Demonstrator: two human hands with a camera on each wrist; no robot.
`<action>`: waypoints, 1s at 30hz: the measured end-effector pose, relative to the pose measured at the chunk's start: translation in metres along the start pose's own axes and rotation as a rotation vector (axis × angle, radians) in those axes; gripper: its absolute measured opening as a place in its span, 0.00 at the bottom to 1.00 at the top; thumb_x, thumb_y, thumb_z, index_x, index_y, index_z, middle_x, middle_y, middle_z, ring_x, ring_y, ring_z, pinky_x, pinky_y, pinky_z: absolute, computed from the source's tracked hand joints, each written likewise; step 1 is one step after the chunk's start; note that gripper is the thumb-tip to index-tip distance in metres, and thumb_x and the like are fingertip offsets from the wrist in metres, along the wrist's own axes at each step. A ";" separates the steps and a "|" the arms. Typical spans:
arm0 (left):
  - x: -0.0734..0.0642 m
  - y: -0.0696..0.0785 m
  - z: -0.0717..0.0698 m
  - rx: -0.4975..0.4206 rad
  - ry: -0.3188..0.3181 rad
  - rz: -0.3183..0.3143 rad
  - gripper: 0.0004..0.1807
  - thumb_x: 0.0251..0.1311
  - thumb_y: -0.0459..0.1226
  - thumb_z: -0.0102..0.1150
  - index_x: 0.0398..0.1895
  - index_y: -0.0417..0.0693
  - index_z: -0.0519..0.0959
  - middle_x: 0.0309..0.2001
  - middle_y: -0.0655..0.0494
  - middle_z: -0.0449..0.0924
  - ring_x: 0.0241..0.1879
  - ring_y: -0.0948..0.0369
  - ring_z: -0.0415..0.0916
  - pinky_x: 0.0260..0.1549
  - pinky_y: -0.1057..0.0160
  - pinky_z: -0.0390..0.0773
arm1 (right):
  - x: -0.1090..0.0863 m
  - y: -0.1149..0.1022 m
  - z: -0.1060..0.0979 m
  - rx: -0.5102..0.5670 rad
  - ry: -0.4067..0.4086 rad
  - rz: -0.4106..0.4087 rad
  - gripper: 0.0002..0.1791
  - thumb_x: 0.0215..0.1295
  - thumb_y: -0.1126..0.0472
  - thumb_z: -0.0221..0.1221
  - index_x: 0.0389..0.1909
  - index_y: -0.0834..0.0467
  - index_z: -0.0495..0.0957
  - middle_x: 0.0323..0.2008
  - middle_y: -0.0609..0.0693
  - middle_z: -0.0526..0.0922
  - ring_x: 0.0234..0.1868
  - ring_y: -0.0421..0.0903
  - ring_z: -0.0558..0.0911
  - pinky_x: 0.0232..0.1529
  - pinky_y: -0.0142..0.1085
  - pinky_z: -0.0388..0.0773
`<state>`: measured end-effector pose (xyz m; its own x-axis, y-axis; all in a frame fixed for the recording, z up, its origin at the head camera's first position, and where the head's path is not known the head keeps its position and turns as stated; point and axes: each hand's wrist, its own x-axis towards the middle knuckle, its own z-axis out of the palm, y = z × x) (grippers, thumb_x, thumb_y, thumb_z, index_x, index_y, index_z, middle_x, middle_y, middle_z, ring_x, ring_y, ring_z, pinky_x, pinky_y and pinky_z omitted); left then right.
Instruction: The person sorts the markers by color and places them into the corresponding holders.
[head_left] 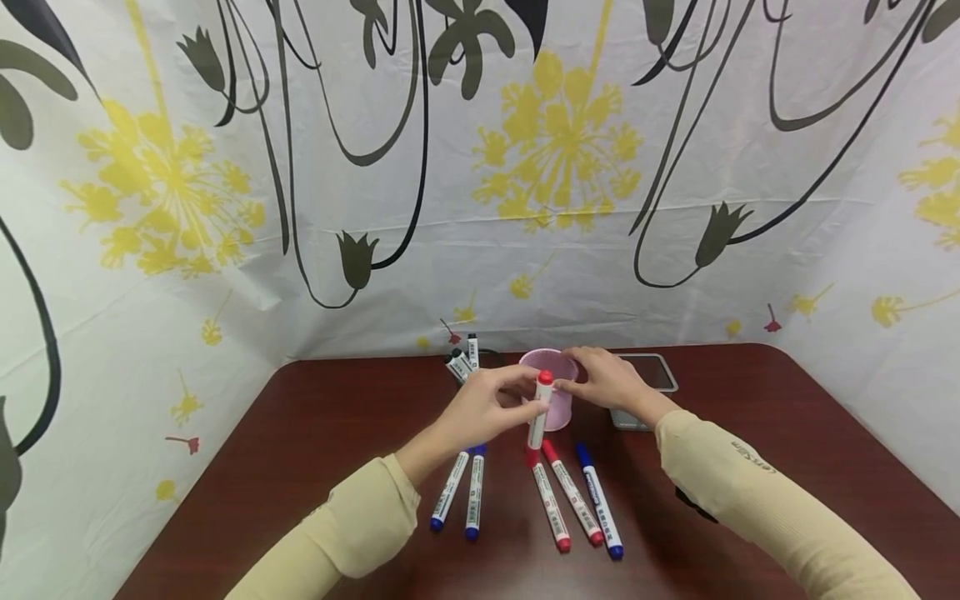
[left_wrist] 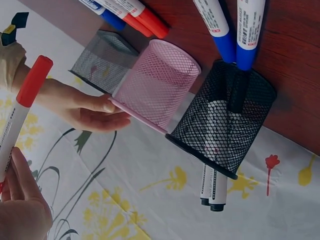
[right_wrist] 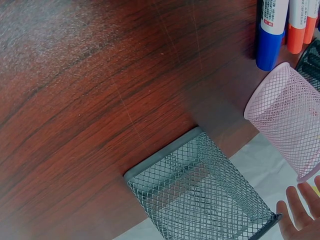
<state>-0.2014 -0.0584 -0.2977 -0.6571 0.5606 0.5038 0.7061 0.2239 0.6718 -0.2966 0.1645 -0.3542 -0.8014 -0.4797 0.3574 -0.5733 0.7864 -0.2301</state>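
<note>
My left hand [head_left: 480, 410] pinches a red-capped whiteboard marker [head_left: 540, 414] upright between thumb and fingers, just in front of the pink mesh pen cup [head_left: 559, 412]. At that cup's rim, my right hand [head_left: 609, 382] holds on with thumb and fingertips. The left wrist view shows the pink cup standing between a black mesh cup [left_wrist: 220, 145], which has black-capped markers in it, and a grey mesh holder [left_wrist: 101, 59]. From the head, my left hand and forearm cover most of the black cup.
Nearer me on the dark wooden table [head_left: 337, 417] lie two blue markers [head_left: 475, 496] on the left. Two red markers [head_left: 551, 508] and one blue marker [head_left: 600, 504] lie in the middle. A patterned cloth [head_left: 450, 183] hangs behind the table.
</note>
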 end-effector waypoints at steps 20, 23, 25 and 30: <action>0.022 -0.021 -0.010 0.092 0.101 -0.036 0.14 0.53 0.37 0.59 0.43 0.43 0.76 0.32 0.56 0.79 0.32 0.68 0.74 0.34 0.69 0.73 | -0.001 -0.001 0.000 -0.005 -0.028 0.035 0.33 0.51 0.42 0.59 0.52 0.62 0.71 0.43 0.57 0.76 0.40 0.51 0.75 0.35 0.47 0.73; 0.026 -0.023 -0.012 0.072 0.114 -0.057 0.14 0.53 0.38 0.60 0.43 0.43 0.77 0.32 0.57 0.79 0.32 0.67 0.75 0.33 0.69 0.73 | -0.001 0.000 0.000 -0.006 -0.020 0.026 0.33 0.51 0.42 0.59 0.51 0.62 0.71 0.43 0.57 0.77 0.40 0.50 0.75 0.35 0.46 0.73; 0.030 -0.024 -0.014 0.059 0.127 -0.065 0.14 0.53 0.38 0.60 0.43 0.43 0.76 0.32 0.56 0.79 0.32 0.67 0.75 0.33 0.68 0.74 | -0.001 0.000 0.000 -0.004 -0.018 0.023 0.33 0.51 0.42 0.59 0.51 0.62 0.72 0.42 0.56 0.77 0.40 0.50 0.75 0.34 0.46 0.73; 0.039 -0.025 -0.016 0.060 0.150 -0.082 0.16 0.53 0.37 0.60 0.45 0.41 0.76 0.35 0.53 0.78 0.34 0.64 0.76 0.36 0.66 0.74 | 0.000 0.002 0.001 0.000 -0.026 0.019 0.33 0.51 0.42 0.59 0.51 0.62 0.72 0.42 0.56 0.77 0.40 0.50 0.75 0.35 0.46 0.72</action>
<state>-0.2488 -0.0554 -0.2864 -0.7417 0.4146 0.5272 0.6602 0.3132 0.6826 -0.2975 0.1656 -0.3557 -0.8165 -0.4743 0.3290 -0.5576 0.7957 -0.2367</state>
